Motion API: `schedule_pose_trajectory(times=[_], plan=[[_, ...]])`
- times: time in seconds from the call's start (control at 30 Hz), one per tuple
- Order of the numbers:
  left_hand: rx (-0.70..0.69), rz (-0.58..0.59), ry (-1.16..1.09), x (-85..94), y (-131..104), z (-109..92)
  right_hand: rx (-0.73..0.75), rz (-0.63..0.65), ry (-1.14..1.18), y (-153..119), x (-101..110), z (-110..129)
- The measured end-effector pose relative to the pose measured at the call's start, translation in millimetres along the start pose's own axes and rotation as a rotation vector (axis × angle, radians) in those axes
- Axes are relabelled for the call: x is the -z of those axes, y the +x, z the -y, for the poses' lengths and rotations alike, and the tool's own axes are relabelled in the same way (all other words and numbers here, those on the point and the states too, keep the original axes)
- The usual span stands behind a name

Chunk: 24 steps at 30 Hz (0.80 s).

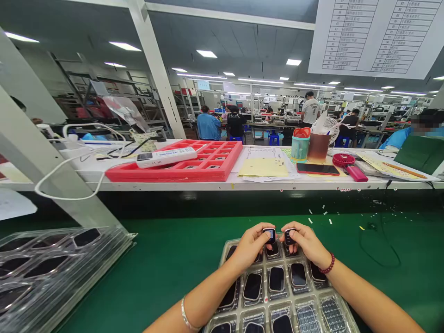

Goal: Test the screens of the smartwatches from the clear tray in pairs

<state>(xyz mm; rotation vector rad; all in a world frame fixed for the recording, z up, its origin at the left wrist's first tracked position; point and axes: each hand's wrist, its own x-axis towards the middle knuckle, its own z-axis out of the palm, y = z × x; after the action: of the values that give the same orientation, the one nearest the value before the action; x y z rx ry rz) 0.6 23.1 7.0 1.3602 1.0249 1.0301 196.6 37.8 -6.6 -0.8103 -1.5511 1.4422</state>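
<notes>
My left hand point(252, 244) is closed on a small square watch face point(268, 235) with a lit screen, the thumb lying on its front. Close beside it, my right hand point(307, 241) grips a second watch face point(289, 237), its thumb also over the screen. Both are held above the far edge of a clear plastic tray point(267, 301). Dark watch faces point(276, 279) sit in many of the tray's compartments. Two compartments at the near right show only a gridded bottom.
Stacked clear trays of watch faces point(48, 266) stand at the left. A shelf point(263, 186) crosses behind the green mat point(156, 273), bearing a red foam tray point(166, 174), papers, cups, a phone and a small pink fan. White scraps and a thin cable lie at right.
</notes>
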Motion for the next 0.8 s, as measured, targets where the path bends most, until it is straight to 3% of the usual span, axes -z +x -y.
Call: schedule_pose_trajectory(times=[0.8], plan=[[-0.022,0.039,0.038,-3.0,-2.8,-4.8,-0.007,0.043,-0.085,-2.5,-1.2,0.0]])
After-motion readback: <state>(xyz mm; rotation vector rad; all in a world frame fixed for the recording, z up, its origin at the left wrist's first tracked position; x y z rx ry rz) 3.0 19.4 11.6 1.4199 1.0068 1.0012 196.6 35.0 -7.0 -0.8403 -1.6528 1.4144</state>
